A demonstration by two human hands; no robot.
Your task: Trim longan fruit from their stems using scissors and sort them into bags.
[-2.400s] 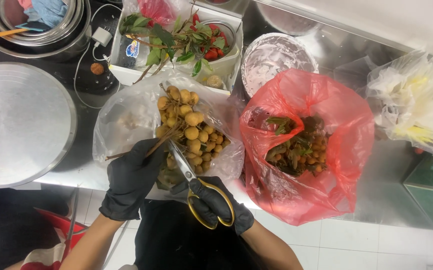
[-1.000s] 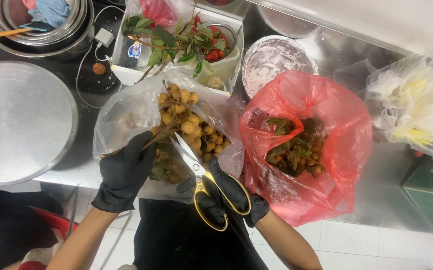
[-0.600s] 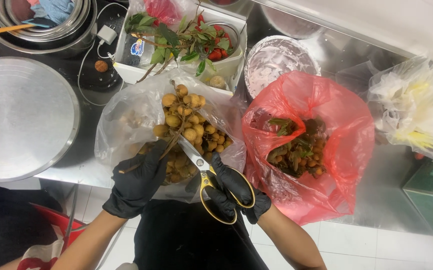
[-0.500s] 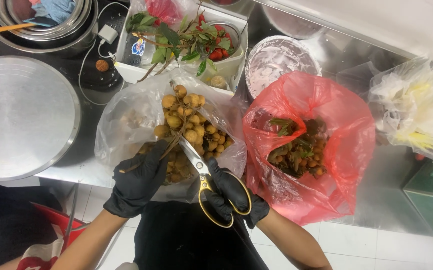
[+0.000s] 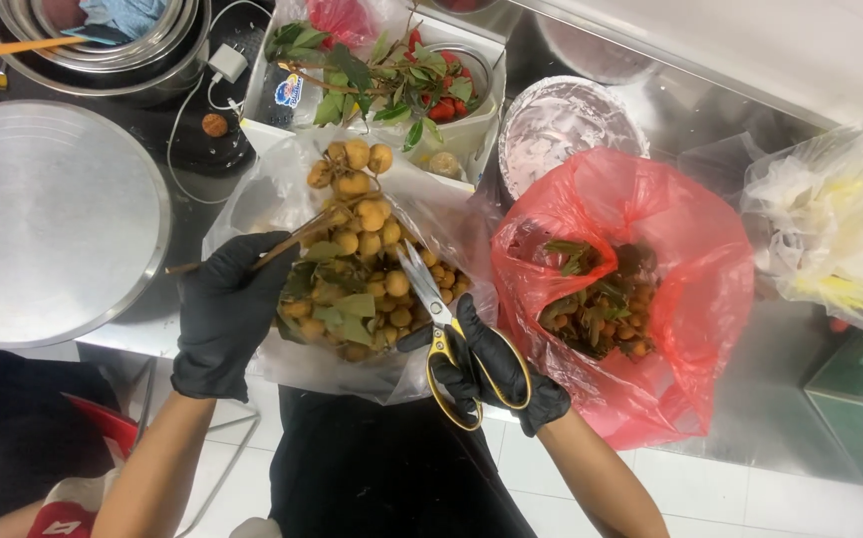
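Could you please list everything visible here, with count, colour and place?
longan bunch: one, tan fruit with green leaves, in the clear bag
clear bag: one, centre
scissors: one, yellow-and-black handles, over the clear bag
red bag: one, holds cuttings, right
metal lid: one, silver, left
metal bowls: stacked, silver, top left
white tray: one, holds leafy twigs and red fruit, top centre
pale bags: white-yellow, far right
left hand: black glove, grips the bunch's stem
right hand: black glove, holds the scissors
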